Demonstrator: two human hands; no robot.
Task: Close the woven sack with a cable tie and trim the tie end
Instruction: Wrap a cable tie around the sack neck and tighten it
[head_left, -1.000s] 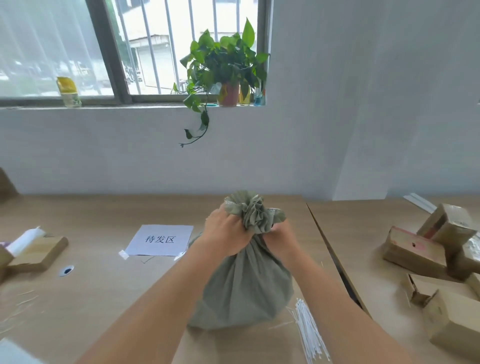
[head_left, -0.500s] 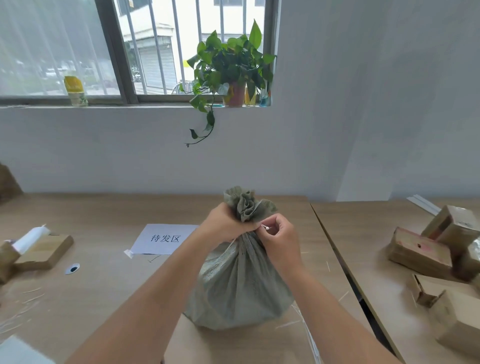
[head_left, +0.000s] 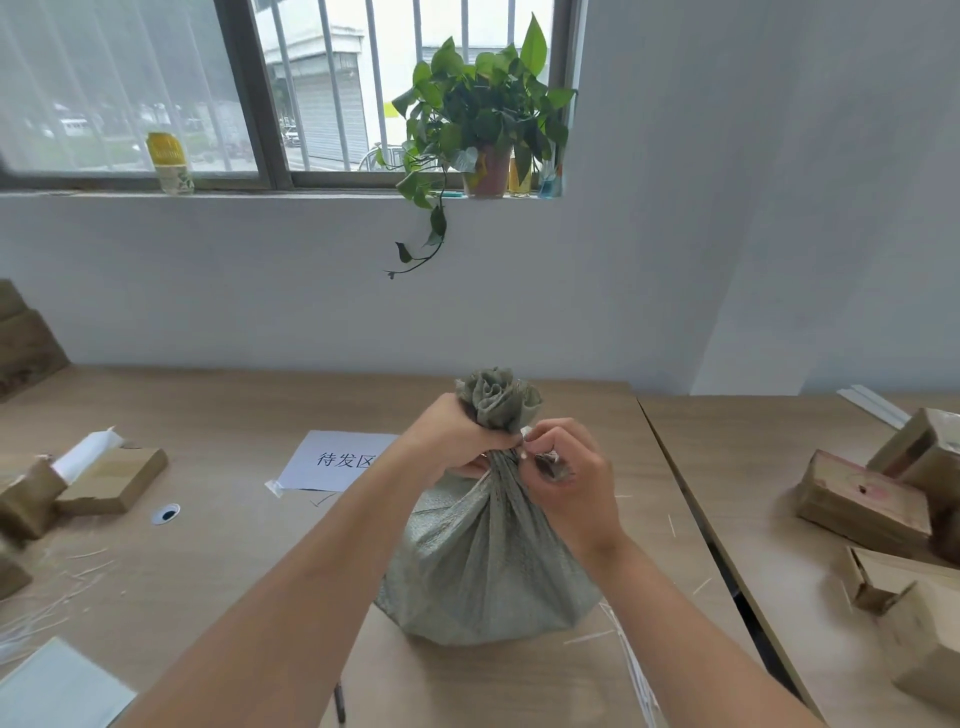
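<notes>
In front of the printed white paper sheet (head_left: 340, 460), on the light wooden table (head_left: 218, 525), stands the grey-green woven sack (head_left: 488, 561), its mouth gathered into a ruffled rosette above a narrow neck. The left hand (head_left: 454, 441) is clenched around that neck from the side nearer the sheet, fingers wrapped tight just below the rosette. The right hand (head_left: 569, 480), on the side of the sack away from the sheet, is closed in a pinch on a thin white plastic cable tie (head_left: 524, 441), of which only a short pale piece shows at the fingertips against the neck.

Compared with one second earlier, when both hands simply squeezed the gathered fabric, the right hand has let go of the cloth and brought the tie up to the neck; half a second ago the pale end first appeared at its fingertips, and it now sits closer against the fabric. The sack itself has not shifted from its place beside the sheet.

Judged from this, bunching is done and the wrapping or threading step is in hand. Whether the tie already encircles the neck, or its tail has entered the head, is hidden by the fingers. Tightening and trimming remain. A loose bundle of spare white ties (head_left: 631, 670) lies on the table beyond the sack from the sheet, towards the wearer. No cutting tool can be identified.
</notes>
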